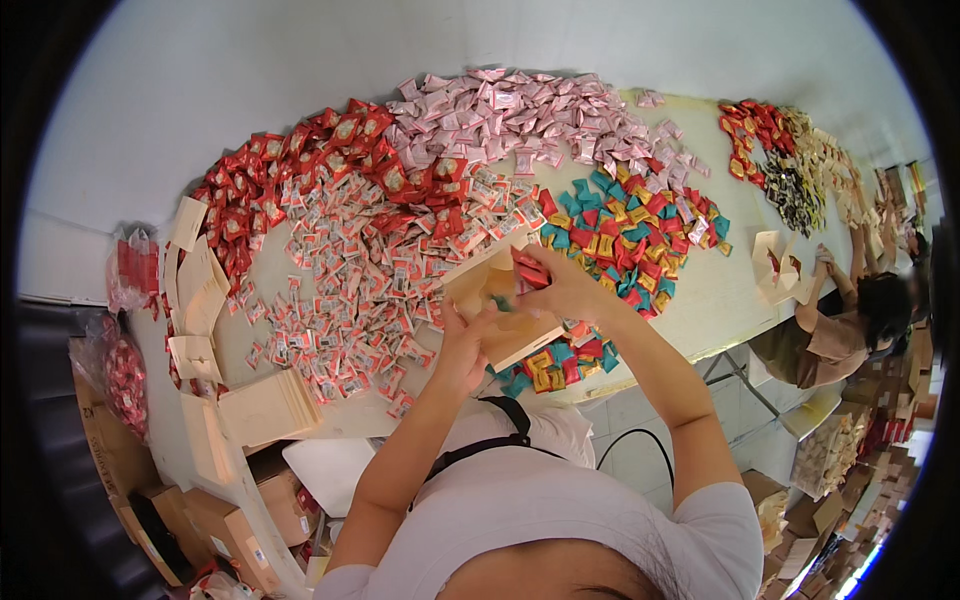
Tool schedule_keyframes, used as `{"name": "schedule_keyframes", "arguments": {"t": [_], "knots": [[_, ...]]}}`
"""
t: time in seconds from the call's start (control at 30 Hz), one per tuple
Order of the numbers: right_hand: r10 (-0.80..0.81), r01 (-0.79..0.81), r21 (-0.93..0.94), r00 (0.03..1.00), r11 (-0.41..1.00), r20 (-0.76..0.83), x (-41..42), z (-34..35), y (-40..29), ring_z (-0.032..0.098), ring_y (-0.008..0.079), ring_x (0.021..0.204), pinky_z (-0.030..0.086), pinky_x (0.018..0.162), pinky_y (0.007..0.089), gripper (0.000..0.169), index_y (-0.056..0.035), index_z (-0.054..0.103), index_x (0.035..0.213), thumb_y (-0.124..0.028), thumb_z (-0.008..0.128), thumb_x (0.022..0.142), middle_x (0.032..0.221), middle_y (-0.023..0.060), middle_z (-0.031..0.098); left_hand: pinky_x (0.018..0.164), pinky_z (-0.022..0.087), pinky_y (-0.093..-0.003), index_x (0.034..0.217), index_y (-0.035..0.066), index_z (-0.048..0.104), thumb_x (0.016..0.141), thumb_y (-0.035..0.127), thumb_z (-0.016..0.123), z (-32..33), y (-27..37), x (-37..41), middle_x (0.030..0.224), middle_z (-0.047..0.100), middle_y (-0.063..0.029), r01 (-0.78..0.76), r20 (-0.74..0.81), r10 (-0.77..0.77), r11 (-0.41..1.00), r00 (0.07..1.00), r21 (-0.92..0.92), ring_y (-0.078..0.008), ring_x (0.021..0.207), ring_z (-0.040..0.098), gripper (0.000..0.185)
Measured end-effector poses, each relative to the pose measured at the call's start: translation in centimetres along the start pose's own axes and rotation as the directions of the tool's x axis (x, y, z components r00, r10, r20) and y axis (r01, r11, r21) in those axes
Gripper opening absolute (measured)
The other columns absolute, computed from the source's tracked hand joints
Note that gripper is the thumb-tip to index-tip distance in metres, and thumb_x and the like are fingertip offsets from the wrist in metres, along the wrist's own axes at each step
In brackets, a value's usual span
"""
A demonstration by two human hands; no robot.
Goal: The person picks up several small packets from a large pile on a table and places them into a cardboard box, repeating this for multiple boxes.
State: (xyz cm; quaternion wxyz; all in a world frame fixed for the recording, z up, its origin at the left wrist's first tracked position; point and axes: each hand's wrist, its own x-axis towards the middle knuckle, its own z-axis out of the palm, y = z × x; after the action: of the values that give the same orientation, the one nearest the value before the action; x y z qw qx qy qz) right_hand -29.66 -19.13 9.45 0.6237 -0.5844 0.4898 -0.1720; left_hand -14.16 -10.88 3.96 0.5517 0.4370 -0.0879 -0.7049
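My left hand [466, 341] grips the near left side of a cream cardboard box [525, 346], held tilted above the table's front edge. Inside the box, a small teal wrapped piece [501, 303] shows near my left thumb. Over the box's right part, my right hand [564, 289] pinches red wrapped packets [531, 268]; their number is hard to tell. White-and-orange sachets [360, 262] spread to the left of the box. A mixed heap of teal, red and yellow wrapped pieces [626, 232] lies to its right and partly beneath it.
Red packets [300, 161] and pink packets [517, 112] are heaped along the table's back. Flat cardboard boxes [262, 409] are stacked at left, near a plastic bag of red packets [124, 367]. At right, a co-worker [832, 337] sits by an open box [776, 262].
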Motion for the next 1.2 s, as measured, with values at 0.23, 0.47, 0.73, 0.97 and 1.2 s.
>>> {"name": "schedule_keyframes", "arguments": {"t": [0.23, 0.47, 0.73, 0.97, 1.2], "knots": [[-0.277, 0.194, -0.718, 0.961, 0.669, 0.0, -1.5, 2.5, -0.4, 0.058, 0.0326, 0.085, 0.049, 0.07, 0.039, 0.051, -0.007, 0.053, 0.105, -0.018, 0.075, 0.06, 0.094, 0.0142, 0.052, 0.083, 0.053, -0.0393, 0.129, 0.014, 0.017, 0.08, -0.001, 0.058, -0.4, 0.0, -1.2, 0.125, 0.04, -0.0117, 0.026, -0.039, -0.022, 0.994, 0.999, 0.102, -0.0237, 0.112, 0.05, 0.065], [-0.216, 0.091, -0.953, 0.976, 0.29, 0.027, -1.4, 4.5, -0.9, 0.059, 0.0301, 0.082, 0.052, 0.067, 0.0377, 0.052, -0.0082, 0.056, 0.101, -0.019, 0.079, 0.056, 0.102, 0.0125, 0.048, 0.084, 0.051, -0.036, 0.131, 0.018, 0.017, 0.077, -0.007, 0.055, -1.2, 0.5, -2.2, 0.122, 0.043, -0.0084, 0.064, -0.042, -0.06, 0.992, 0.997, 0.108, -0.0216, 0.111, 0.05, 0.07], [-0.233, 0.354, -0.794, 0.934, 0.494, 0.271, -0.5, 5.7, 1.3, 0.058, 0.0292, 0.089, 0.052, 0.068, 0.0363, 0.046, -0.0079, 0.053, 0.096, -0.013, 0.079, 0.058, 0.105, 0.0121, 0.046, 0.081, 0.055, -0.0376, 0.13, 0.009, 0.015, 0.071, -0.008, 0.056, -1.9, 0.6, -1.7, 0.12, 0.043, -0.0153, 0.127, 0.021, -0.135, 0.963, 0.991, 0.236, -0.0267, 0.106, 0.056, 0.073], [-0.314, 0.377, -0.425, 0.925, 0.823, 0.213, -1.1, 2.1, 1.6, 0.056, 0.0245, 0.094, 0.05, 0.072, 0.0341, 0.047, -0.0086, 0.056, 0.105, -0.013, 0.078, 0.063, 0.115, 0.0128, 0.048, 0.087, 0.05, -0.0362, 0.134, 0.014, 0.016, 0.071, -0.01, 0.054, -2.1, -0.4, -1.5, 0.123, 0.043, -0.011, 0.146, 0.062, -0.16, 0.973, 0.985, 0.18, -0.0236, 0.111, 0.052, 0.077], [-0.483, 0.411, -0.263, 0.809, 0.873, -0.335, -1.2, 3.6, 1.7, 0.06, 0.0153, 0.075, 0.05, 0.059, 0.0285, 0.024, -0.0016, 0.058, 0.096, -0.006, 0.069, 0.075, 0.092, 0.0092, 0.057, 0.086, 0.052, -0.0361, 0.132, 0.01, 0.016, 0.071, -0.009, 0.054, -0.8, -1.0, -2.2, 0.123, 0.042, -0.0139, 0.139, 0.059, -0.15, 0.977, 0.987, 0.16, -0.0261, 0.109, 0.053, 0.074]]}}
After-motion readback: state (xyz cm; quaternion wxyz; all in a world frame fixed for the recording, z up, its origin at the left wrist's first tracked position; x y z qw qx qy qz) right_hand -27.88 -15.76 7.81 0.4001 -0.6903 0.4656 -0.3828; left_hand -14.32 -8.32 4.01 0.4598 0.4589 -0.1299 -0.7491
